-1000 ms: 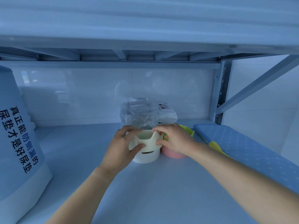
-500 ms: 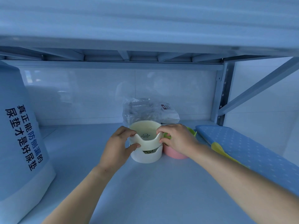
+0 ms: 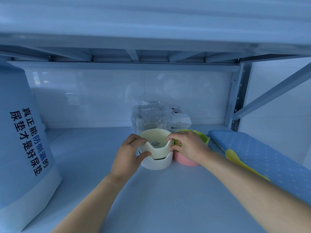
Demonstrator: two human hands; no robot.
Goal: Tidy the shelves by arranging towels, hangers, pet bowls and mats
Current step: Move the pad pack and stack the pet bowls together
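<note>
Now the cream bowl [image 3: 157, 145] sits lower than half a second ago, its base sunk into the white bowl [image 3: 155, 161] beneath it rather than held tilted above, and the paw print on its inner floor faces up toward the camera. Both hands have kept their places on its rim. The left hand [image 3: 129, 157] pinches the left ear-shaped peak of the rim, fingers curled over the top and thumb pressed against the outer wall just below. The right hand [image 3: 188, 147] grips the right peak in the same way, fingertips hooked over the edge, with its palm lying over the green bowl [image 3: 201, 135] and pink bowl [image 3: 185, 158] that stand stacked and touching the white bowl's right side. So the cream bowl lies between the two hands, nested in the white one, near the middle of the shelf [image 3: 151, 199]. Just behind the bowls stands a crinkled clear plastic bag [image 3: 149, 115] with a labelled white packet [image 3: 180, 118] beside it, near the tiled back wall. To the right a blue dotted mat [image 3: 262, 157] lies flat with a yellow spoon-like piece [image 3: 235, 158] along its near edge. Far left, well apart from the bowls, stands a large pack of pet pads [image 3: 21, 148] printed with dark characters.
</note>
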